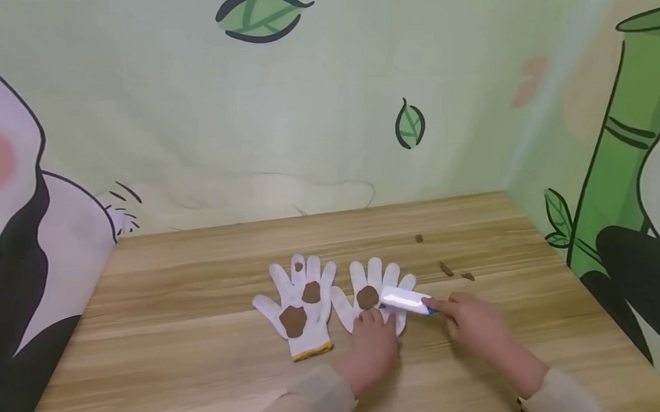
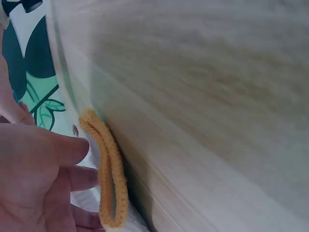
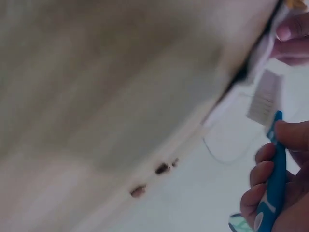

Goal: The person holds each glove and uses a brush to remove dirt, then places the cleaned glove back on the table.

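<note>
Two white knitted gloves lie on the wooden table, fingers pointing away. The left glove (image 1: 309, 324) bears several brown patches and a yellow cuff. On the right glove (image 1: 358, 273) is one round brown patch (image 1: 367, 297). My left hand (image 1: 374, 345) presses its fingers on this glove's lower part; in the left wrist view its thumb lies beside the yellow cuff (image 2: 112, 174). My right hand (image 1: 475, 320) grips the blue handle (image 3: 276, 176) of a brush (image 1: 404, 299). Its white bristles (image 3: 265, 96) show in the right wrist view. The brush head overlaps the glove beside the patch.
Small brown bits (image 1: 446, 268) lie on the table (image 1: 174, 341) to the right of and beyond the gloves. A wall (image 1: 329, 105) painted with leaves, pandas and bamboo stands behind the table's back edge.
</note>
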Demonstrator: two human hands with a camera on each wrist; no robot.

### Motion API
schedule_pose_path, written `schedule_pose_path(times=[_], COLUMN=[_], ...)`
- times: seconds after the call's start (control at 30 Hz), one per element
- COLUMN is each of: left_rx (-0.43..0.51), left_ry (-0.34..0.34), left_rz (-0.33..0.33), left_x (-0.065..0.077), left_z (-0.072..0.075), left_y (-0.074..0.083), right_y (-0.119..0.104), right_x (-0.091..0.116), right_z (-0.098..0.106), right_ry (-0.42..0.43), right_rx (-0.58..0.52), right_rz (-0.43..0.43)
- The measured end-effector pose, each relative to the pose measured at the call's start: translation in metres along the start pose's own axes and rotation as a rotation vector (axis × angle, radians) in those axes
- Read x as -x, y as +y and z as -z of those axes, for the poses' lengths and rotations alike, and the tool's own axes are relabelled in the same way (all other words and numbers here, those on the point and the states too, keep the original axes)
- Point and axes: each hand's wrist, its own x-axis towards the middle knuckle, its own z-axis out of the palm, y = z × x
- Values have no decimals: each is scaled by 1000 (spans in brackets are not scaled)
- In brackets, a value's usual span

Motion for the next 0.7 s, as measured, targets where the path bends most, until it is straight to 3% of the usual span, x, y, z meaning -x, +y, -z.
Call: schedule_pose_path(times=[0.17, 0.33, 0.47, 0.7], left_rx=[-73, -59, -38, -38], left_ry=[-40, -127, -151, -156], left_rz=[5, 50, 71, 67], left_x=[0, -5, -8, -9], left_z=[-3, -1, -1, 0], left_y=[7, 12, 13, 14], right_y=[1, 2, -3, -9], right_x=[1, -3, -4, -2], right_z=[-13, -18, -20, -22], right_ry=[84, 173, 197, 228], right_rx=[44, 176, 229, 228], right_rz=[116, 178, 164, 94])
